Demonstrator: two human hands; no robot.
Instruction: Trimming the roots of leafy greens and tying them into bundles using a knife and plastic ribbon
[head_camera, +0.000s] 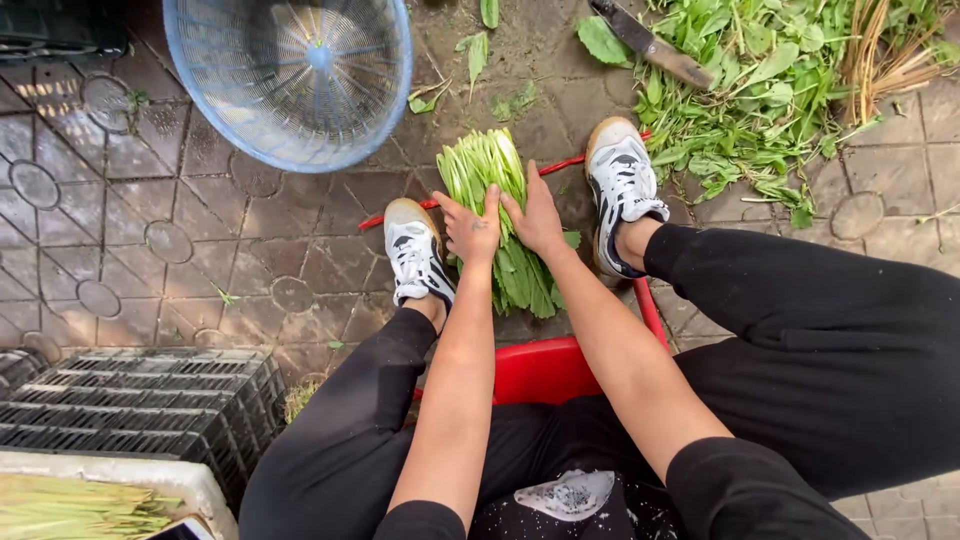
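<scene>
A bundle of green leafy stalks (487, 170) lies on the wet paved ground between my two feet, pale stem ends pointing away from me. My left hand (468, 226) grips the bundle's left side at its middle. My right hand (533, 217) presses on the bundle's right side, thumb towards the left hand. A thin red strap (563, 166) runs across the ground under the bundle. My shoes (418, 250) flank it. I sit on a red stool (545, 368).
A blue round plastic basket (290, 75) stands at the upper left. A heap of cut green leaves (745, 95) with a knife (650, 44) on it lies at the upper right. A black plastic crate (135, 405) and a white box of stalks (85, 500) sit at the lower left.
</scene>
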